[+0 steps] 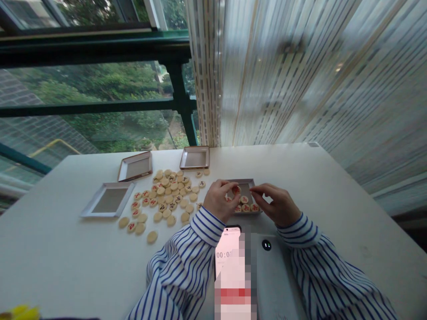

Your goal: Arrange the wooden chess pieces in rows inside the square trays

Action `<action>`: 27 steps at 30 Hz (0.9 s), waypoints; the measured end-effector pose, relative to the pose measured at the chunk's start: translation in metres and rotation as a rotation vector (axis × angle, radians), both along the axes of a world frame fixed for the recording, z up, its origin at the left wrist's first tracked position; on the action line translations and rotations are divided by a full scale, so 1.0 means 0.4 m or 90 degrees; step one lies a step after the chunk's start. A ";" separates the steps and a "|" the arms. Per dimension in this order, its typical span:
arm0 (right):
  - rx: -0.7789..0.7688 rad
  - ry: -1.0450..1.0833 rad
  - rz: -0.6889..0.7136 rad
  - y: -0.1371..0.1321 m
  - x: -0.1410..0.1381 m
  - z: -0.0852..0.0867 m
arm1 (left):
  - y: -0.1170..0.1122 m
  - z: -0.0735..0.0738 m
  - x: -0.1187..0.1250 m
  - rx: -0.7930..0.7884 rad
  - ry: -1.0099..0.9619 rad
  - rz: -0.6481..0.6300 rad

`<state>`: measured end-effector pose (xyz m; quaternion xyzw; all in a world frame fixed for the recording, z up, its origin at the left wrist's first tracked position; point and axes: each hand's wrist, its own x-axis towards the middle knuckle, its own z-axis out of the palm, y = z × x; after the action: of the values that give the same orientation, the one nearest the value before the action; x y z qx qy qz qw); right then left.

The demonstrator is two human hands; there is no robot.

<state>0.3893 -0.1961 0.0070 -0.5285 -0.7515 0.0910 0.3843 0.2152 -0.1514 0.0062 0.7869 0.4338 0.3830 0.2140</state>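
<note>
Between the thumb and fingers of my left hand [218, 198], a round Chinese chess piece [236, 190] with red marking is held over a small shallow box tray [258, 212]. My right hand [278, 204] is at the tray's right side, fingertips pinched together with no piece showing between them. Inside the tray lie several red-marked pieces [245, 207], some in a row along its near edge. My left hand covers part of the tray's left side. A loose pile of pieces [168, 191], some face down and others with red or black characters, spreads to the left.
Three more shallow trays or lids stand beyond and left of the pile: a white one [87, 212], a brown-edged one [120, 173] and another [195, 168]. A phone with a timer [228, 249] and a white device [275, 275] lie near me. Curtain [283, 80] and window railing [100, 109] border the table.
</note>
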 end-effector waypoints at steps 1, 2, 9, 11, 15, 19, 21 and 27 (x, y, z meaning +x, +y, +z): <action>-0.001 0.001 -0.005 0.000 0.001 -0.001 | 0.004 0.002 0.000 -0.001 -0.003 -0.010; -0.001 0.002 -0.009 0.000 0.002 -0.002 | 0.008 0.002 -0.001 -0.002 -0.006 -0.019; 0.005 0.006 -0.022 0.012 0.014 -0.003 | 0.024 0.010 -0.009 -0.028 -0.029 -0.063; 0.003 -0.005 -0.018 0.022 0.018 0.008 | 0.029 0.019 -0.004 -0.040 -0.040 -0.094; -0.001 -0.047 -0.007 0.045 0.031 0.056 | 0.036 0.034 0.013 -0.072 -0.055 -0.137; -0.015 -0.083 0.004 0.063 0.049 0.101 | 0.038 0.022 0.020 -0.149 -0.108 -0.117; -0.004 -0.076 -0.018 0.069 0.055 0.109 | 0.039 0.013 0.022 -0.187 -0.122 -0.116; -0.028 -0.112 0.017 0.072 0.053 0.100 | 0.042 0.020 0.036 -0.334 -0.218 -0.156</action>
<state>0.4104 -0.1672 0.0470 -0.5329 -0.7870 0.0655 0.3040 0.2295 -0.1345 0.0142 0.6754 0.3778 0.3564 0.5236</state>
